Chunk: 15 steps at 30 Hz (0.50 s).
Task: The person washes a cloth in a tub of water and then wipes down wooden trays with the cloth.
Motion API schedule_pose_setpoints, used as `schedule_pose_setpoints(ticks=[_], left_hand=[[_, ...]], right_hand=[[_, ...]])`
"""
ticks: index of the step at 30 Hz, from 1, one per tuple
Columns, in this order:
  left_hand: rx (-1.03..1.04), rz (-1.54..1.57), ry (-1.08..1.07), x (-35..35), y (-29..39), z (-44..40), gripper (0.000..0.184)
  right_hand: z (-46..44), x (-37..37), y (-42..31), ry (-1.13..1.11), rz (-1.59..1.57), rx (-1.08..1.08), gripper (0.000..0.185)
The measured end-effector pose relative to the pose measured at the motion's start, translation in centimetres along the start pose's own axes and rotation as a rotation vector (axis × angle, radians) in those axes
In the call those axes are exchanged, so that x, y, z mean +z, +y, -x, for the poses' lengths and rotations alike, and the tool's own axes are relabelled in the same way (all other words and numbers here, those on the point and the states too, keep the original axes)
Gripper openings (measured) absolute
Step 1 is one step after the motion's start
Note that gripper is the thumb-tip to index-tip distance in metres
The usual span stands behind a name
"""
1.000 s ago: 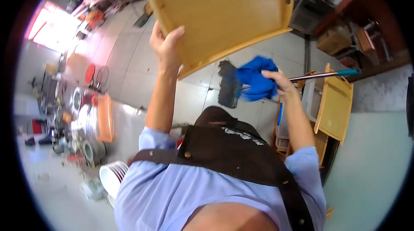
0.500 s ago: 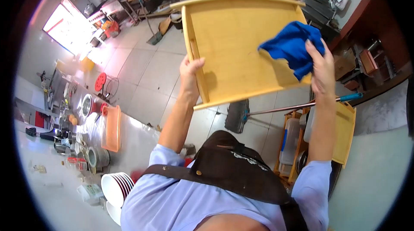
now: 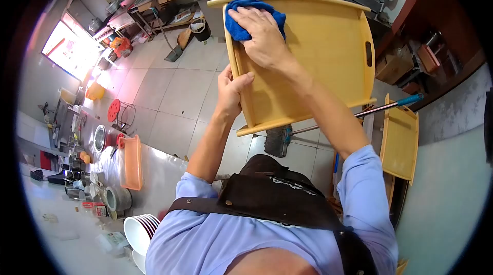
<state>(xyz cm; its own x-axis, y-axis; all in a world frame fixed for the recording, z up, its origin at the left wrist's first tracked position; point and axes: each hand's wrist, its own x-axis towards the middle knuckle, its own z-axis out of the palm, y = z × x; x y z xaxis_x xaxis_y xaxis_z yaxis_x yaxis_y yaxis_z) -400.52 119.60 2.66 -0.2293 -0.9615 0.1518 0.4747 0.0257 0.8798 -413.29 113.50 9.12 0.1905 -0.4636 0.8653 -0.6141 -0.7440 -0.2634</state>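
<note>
A yellow wooden tray with raised edges and a slot handle on its right side is held up in front of me. My left hand grips its left edge, thumb on the inner side. Pressed onto the tray's upper left corner is a blue cloth, under my right hand. The right forearm crosses over the tray's lower part. The fingers of my right hand lie bent on the cloth, which bunches around them.
Below the tray, a broom with a teal-ended handle leans to the right. Another wooden tray stands at right. An orange basket and stacked white bowls are on the left counter. A bucket stands on the floor.
My right hand has moved the blue cloth from the tray's right side to its upper left corner. Earlier the tray was raised higher and tilted; my left hand has kept hold of its left edge.
</note>
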Motion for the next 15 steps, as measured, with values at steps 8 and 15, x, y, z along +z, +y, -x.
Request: schedule_pose_setpoints(ticks=[8, 15], left_hand=[[0.088, 0.177, 0.065, -1.5, 0.0, -0.2, 0.038], [0.202, 0.027, 0.126, -1.6, 0.6, -0.8, 0.035]], right_hand=[[5.9, -3.7, -1.0, -0.552, -0.171, -0.18, 0.058], [13.1, -6.8, -4.8, -0.591, -0.053, -0.153, 0.043]])
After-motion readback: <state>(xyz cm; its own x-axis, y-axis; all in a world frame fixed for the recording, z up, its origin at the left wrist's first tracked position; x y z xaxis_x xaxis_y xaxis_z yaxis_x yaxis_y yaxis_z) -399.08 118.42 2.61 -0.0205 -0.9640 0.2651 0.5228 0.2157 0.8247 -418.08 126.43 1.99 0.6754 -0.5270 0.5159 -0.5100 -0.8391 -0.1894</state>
